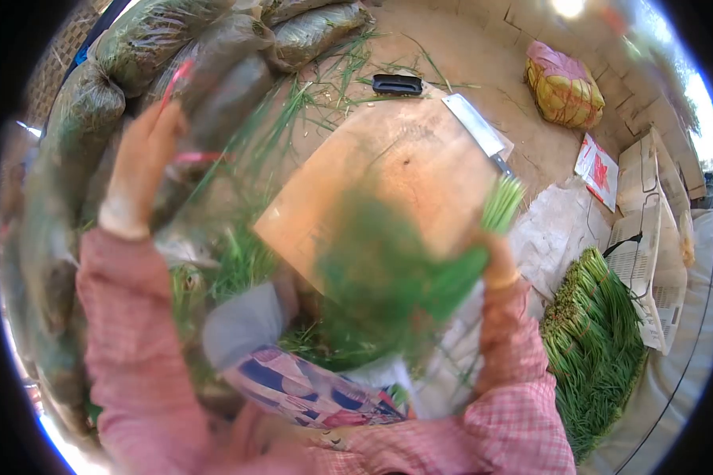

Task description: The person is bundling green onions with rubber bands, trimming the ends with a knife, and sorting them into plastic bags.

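Note:
My right hand (493, 257) is wrapped round a bunch of long thin greens (501, 204). Pale cut stems stick up above the fist, and the leafy end is smeared by motion across the board. On the left, my raised left hand (146, 150) has its fingers closed round a thin pink-red strip (180, 79); a second pink piece shows beside the palm. Between the hands lies a wooden board (388, 150), tilted in view. A cleaver (474, 125) rests on the board's upper right edge, its handle pointing toward the right hand.
Stacked filled plastic sacks (158, 47) line the left. A pile of greens (594, 348) lies at right beside a white plastic crate (646, 245). Behind are a black tray-like object (397, 85), a tied yellow-pink bundle (564, 87) and a red-white packet (597, 172). Loose blades litter the floor.

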`<state>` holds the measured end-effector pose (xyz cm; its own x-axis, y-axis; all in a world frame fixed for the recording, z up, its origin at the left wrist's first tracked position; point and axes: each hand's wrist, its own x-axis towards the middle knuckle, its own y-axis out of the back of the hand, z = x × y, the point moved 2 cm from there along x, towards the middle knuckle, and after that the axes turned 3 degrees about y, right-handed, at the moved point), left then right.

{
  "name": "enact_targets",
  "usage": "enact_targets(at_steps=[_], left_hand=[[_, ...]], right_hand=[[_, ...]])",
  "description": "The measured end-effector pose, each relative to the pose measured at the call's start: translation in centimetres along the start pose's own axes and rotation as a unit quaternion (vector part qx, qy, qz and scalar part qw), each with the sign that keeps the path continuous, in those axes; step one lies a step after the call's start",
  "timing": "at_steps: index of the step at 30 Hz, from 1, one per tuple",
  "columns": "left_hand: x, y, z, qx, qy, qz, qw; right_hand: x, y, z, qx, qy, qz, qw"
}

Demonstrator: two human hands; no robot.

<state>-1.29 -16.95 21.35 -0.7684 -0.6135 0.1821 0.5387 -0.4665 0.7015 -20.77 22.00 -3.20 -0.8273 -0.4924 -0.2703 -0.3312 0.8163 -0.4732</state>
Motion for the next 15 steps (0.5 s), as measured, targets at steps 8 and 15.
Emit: enact_targets(at_steps=[8, 15], left_hand=[[3.5, -17.2, 4.3, 0.379, -0.065, -0.159, 0.909], [-3.4, -36.6, -10.8, 0.348, -0.176, -0.165, 0.906]], right_hand=[[-12.7, 7.5, -10.3, -0.445, -0.056, 0.067, 0.891], [-11.3, -2.2, -17.3, -0.68, 0.218, 0.117, 0.69]])
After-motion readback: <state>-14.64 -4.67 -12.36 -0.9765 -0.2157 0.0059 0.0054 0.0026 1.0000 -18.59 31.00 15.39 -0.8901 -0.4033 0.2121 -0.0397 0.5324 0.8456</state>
